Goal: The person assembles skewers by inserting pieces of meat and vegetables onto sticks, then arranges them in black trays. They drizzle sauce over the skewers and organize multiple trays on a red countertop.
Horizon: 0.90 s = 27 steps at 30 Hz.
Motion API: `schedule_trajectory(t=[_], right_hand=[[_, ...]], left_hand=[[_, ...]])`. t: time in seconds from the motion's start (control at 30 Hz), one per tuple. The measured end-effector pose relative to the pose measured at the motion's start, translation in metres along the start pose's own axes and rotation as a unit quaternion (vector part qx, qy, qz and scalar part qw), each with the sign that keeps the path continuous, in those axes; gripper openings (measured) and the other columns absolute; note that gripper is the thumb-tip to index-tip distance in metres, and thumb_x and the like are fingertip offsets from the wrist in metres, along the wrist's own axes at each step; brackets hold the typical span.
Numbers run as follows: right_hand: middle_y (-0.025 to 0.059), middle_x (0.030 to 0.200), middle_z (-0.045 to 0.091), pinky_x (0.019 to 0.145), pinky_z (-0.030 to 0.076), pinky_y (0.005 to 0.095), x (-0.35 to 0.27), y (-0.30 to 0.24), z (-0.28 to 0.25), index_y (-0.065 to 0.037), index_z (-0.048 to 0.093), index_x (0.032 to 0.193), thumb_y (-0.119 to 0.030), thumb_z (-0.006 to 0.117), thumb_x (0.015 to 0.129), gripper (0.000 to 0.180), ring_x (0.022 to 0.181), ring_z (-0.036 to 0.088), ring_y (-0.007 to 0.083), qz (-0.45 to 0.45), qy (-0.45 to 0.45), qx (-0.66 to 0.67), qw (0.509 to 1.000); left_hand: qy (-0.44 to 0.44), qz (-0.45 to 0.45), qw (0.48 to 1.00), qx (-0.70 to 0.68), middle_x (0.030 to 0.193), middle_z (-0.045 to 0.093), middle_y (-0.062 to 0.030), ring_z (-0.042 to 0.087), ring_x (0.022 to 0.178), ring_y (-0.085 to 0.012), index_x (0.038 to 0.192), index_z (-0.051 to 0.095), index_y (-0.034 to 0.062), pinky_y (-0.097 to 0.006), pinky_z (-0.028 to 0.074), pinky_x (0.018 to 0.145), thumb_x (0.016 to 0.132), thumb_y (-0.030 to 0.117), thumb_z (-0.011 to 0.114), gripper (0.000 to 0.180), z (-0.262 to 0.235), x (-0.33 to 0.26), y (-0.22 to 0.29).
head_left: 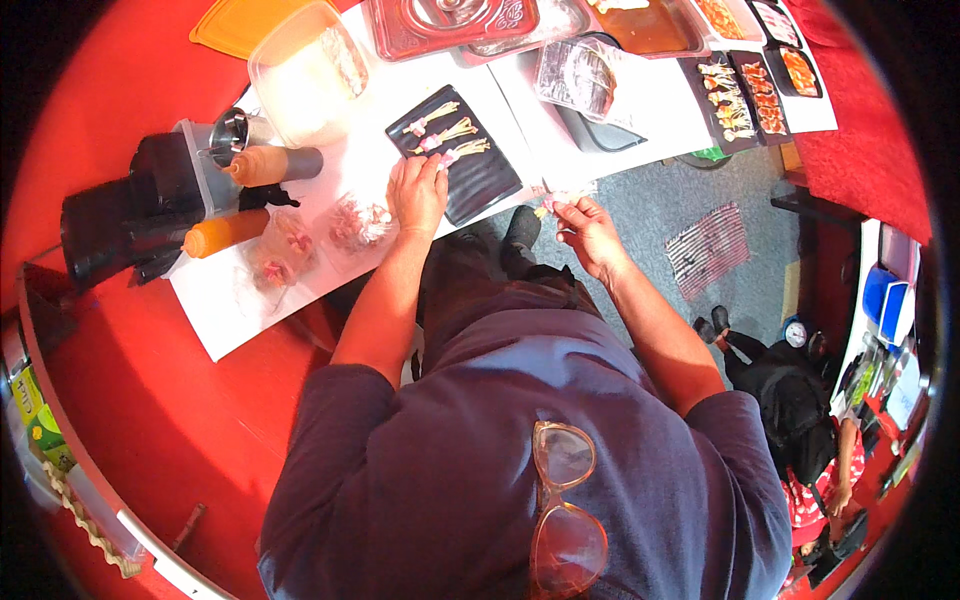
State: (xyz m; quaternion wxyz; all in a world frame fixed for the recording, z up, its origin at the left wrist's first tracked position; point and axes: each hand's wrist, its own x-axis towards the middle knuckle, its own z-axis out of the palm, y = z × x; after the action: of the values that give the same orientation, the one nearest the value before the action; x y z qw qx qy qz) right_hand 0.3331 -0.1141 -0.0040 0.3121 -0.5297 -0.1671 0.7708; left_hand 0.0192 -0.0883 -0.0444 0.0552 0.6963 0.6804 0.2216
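Note:
On the white table lies a black ribbed tray (487,185) with three bundles of thin pale strands (458,128), which look like enoki mushrooms wrapped in pink at one end. My left hand (418,195) reaches over the tray's left side, fingertips closed at the pink end of the nearest bundle (466,150). Just right of the tray, past the table's edge, my right hand (592,235) pinches a small pink and yellow piece (543,209). Left of my left hand, clear plastic bags (358,222) hold pinkish food.
Two orange-filled squeeze bottles (225,233) and a clear tub (305,85) stand at the left. A red lidded container (450,25) is at the back. Filled black trays (727,98) line the far right. A person (800,400) is at the lower right, beyond a striped mat (708,250).

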Motion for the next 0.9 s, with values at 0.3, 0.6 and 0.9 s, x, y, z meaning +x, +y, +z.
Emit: schedule_trajectory(t=[0.3, 0.6, 0.9], right_hand=[[0.0001, 0.088, 0.068, 0.058, 0.048, 0.025, 0.022, 0.005, 0.056, -0.005, 0.066, 0.102, -0.017, 0.074, 0.096, 0.015, 0.067, 0.056, 0.0074, 0.003, -0.036, -0.119, 0.992], [0.0037, 0.086, 0.07, 0.052, 0.05, 0.0249, 0.071, 0.014, 0.104, -0.002, 0.066, 0.105, -0.012, 0.072, 0.097, 0.015, 0.064, 0.06, 0.0089, 0.026, -0.051, -0.172, 0.983], [0.0035, 0.086, 0.071, 0.051, 0.052, 0.0245, 0.094, 0.029, 0.125, -0.001, 0.069, 0.106, -0.013, 0.072, 0.096, 0.017, 0.063, 0.064, 0.0104, 0.059, -0.042, -0.2, 0.977]], left_hand=[[-0.017, -0.023, 0.999, -0.025, 0.103, 0.065, -0.01, 0.062, 0.103, -0.0312, 0.109, 0.075, 0.006, -0.044, 0.052, 0.089, 0.082, 0.02, 0.081, 0.031, -0.01, 0.002, -0.009], [-0.039, -0.059, 0.976, -0.208, 0.098, 0.066, -0.0076, 0.064, 0.085, -0.0219, 0.114, 0.074, 0.0076, -0.038, 0.054, 0.075, 0.08, 0.012, 0.08, 0.035, -0.036, -0.01, 0.01], [-0.072, -0.075, 0.966, -0.236, 0.11, 0.068, -0.0135, 0.07, 0.097, -0.0266, 0.114, 0.073, 0.001, -0.039, 0.059, 0.08, 0.084, 0.007, 0.08, 0.031, -0.002, -0.034, 0.004]])
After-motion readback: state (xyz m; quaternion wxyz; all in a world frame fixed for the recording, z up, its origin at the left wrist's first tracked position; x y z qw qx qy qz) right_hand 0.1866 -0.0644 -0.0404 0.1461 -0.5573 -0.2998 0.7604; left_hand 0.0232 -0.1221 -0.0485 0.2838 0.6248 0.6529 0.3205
